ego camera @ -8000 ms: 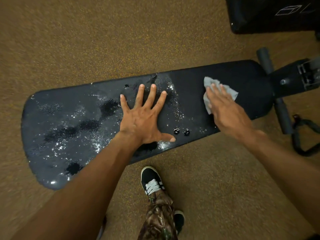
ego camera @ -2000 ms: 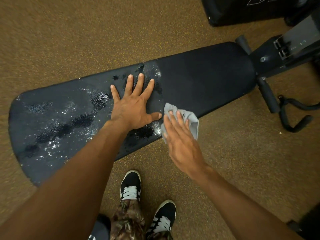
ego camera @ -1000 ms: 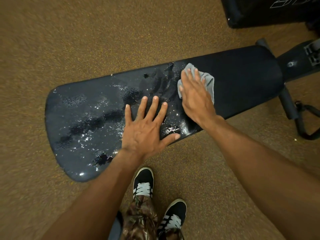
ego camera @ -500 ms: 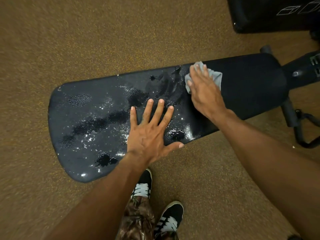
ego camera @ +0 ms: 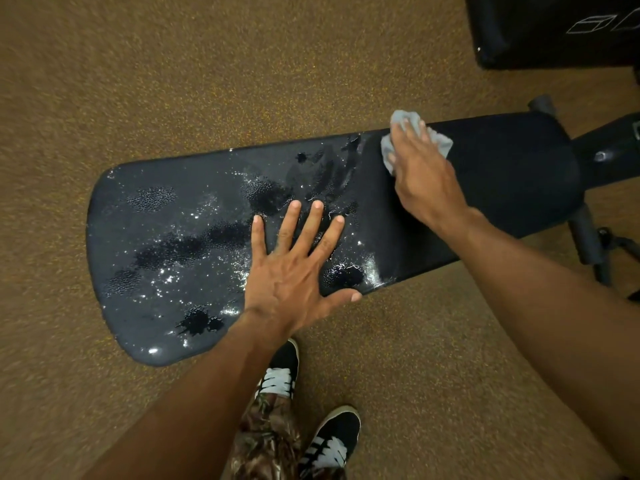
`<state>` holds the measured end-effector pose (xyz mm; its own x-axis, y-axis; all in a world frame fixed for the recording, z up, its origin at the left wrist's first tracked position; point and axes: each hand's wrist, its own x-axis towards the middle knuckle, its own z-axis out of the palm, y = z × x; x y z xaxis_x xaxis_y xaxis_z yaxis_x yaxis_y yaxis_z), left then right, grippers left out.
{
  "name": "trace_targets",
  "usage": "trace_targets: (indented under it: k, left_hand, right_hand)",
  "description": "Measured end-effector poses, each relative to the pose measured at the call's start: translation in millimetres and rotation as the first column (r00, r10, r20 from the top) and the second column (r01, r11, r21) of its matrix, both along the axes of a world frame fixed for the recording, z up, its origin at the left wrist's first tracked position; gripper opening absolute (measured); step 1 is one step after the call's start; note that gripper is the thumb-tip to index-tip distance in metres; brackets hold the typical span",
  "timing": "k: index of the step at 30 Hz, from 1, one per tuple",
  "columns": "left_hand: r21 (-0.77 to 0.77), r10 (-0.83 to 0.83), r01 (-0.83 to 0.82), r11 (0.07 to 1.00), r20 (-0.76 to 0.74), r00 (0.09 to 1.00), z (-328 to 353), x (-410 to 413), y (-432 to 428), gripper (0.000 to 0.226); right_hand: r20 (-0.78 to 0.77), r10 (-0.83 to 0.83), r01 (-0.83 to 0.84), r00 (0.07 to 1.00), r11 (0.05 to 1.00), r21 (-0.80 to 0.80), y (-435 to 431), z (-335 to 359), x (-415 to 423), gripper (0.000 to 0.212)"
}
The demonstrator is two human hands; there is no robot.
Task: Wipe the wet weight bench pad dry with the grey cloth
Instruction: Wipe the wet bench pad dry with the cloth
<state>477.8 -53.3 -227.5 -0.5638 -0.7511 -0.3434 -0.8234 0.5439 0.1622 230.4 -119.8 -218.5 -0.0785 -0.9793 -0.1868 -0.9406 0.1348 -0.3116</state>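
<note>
Weight bench pad (ego camera: 173, 237): wide end wet, frame end dry; left hand (ego camera: 291, 271) flat on the wet middle, fingers splayed wide, probably bracing the lean; right hand (ego camera: 422, 174), fingers straight and close, presses grey cloth (ego camera: 403, 118) at the far edge, just inside the dry part; cloth has slid off the wet margin since half a second ago; left hand unmoved.

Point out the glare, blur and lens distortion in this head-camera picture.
Head view: white glints sparkle off the water on the wide end of the bench pad; the stretch by the grey cloth under the right hand reads matte; the carpet smears toward the frame edges; the pad's long edges look slightly bowed, wide-angle distortion; the left hand is sharp.
</note>
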Motion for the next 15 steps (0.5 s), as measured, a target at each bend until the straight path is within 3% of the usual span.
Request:
trace_targets:
  k: [4,10,13,15]
  left_hand:
    - [0.001,0.009,-0.009,1.000,0.002,1.000,1,-1,0,0.107]
    - [0.007,0.010,-0.010,1.000,0.017,1.000,2,-1,0,0.106]
    - [0.015,0.012,-0.012,1.000,0.016,1.000,2,-2,0,0.107]
    - [0.019,0.018,-0.018,1.000,0.009,1.000,2,-2,0,0.108]
  right_hand:
    - [0.022,0.089,-0.089,0.996,0.996,-0.008,-33,0,26,0.046]
    - [0.070,0.251,-0.250,0.965,0.968,-0.030,11,11,29,0.049]
    - [0.030,0.269,-0.270,0.963,0.963,0.029,14,15,9,0.064]
    - [0.033,0.227,-0.228,0.973,0.972,0.051,1,14,8,0.059]
